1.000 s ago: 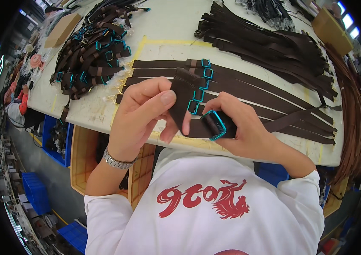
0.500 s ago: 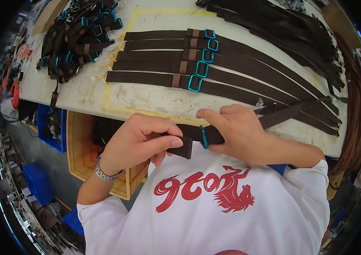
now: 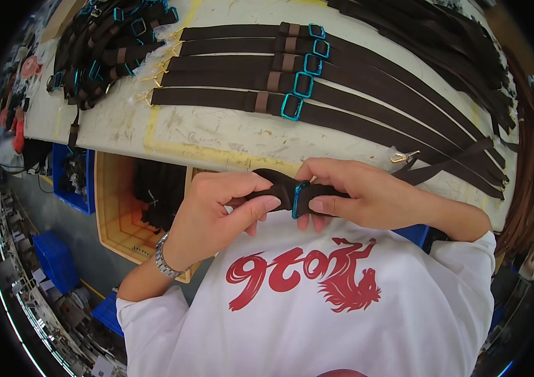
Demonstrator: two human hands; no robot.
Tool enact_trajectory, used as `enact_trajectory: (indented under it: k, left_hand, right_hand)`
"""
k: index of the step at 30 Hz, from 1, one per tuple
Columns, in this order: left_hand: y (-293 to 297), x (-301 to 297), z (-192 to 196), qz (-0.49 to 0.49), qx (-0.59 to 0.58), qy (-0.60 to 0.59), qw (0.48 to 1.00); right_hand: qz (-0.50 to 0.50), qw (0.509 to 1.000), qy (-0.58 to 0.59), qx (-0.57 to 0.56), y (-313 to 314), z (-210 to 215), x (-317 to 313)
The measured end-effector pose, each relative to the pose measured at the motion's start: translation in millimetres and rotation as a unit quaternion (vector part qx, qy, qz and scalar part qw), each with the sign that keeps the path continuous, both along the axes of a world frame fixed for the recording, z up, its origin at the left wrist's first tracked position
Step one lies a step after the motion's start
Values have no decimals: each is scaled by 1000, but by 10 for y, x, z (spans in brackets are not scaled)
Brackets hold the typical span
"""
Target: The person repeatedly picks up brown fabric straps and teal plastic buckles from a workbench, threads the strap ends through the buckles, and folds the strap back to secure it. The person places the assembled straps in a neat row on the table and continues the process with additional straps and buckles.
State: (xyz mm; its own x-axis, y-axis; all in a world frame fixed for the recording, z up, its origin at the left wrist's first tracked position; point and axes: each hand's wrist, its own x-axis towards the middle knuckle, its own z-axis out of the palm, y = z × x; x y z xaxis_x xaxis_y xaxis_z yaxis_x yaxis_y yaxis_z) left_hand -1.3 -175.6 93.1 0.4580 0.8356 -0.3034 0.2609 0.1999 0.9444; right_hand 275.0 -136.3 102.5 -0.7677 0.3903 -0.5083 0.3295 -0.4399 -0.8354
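Both hands hold one dark brown strap [image 3: 279, 188] close to my chest, below the table's near edge. My left hand [image 3: 216, 217] pinches the strap's folded end. My right hand [image 3: 358, 195] grips the strap just past a teal rectangular buckle [image 3: 297, 198] threaded on it. The strap's long tail runs right and up onto the table, past a small metal clasp [image 3: 403, 156]. On the white table [image 3: 216, 135] lie several finished brown straps [image 3: 229, 97] side by side, each with a teal buckle [image 3: 291, 106] and a tan loop.
A heap of dark straps with teal buckles [image 3: 100, 44] lies at the table's far left. More long brown straps [image 3: 442, 56] fan out at the right. An orange crate [image 3: 125, 207] with dark straps and blue bins [image 3: 56, 261] stand below the table on my left.
The hands came down from over the table to its near edge and close to my chest. The strap now lies flatter between them, with the buckle turned edge-on.
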Motion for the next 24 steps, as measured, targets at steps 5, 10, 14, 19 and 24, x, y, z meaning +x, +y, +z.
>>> enact_trajectory:
  k: [5,10,14,19,24]
  left_hand:
    - [-64,49,39,36,-157,-23,987]
    - [-87,194,118,24,-177,33,983]
    - [-161,235,68,40,-110,46,992]
    - [-205,260,2,68,-105,33,992]
    - [-202,318,18,64,-113,26,991]
  right_hand:
    - [-48,998,17,-22,-208,-132,-29]
    - [-37,999,-16,28,-242,-45,-25]
    - [-71,997,-16,-21,-255,-116,-2]
    - [-87,994,-12,-66,-247,-133,13]
    - [-79,996,26,-22,-296,-167,73]
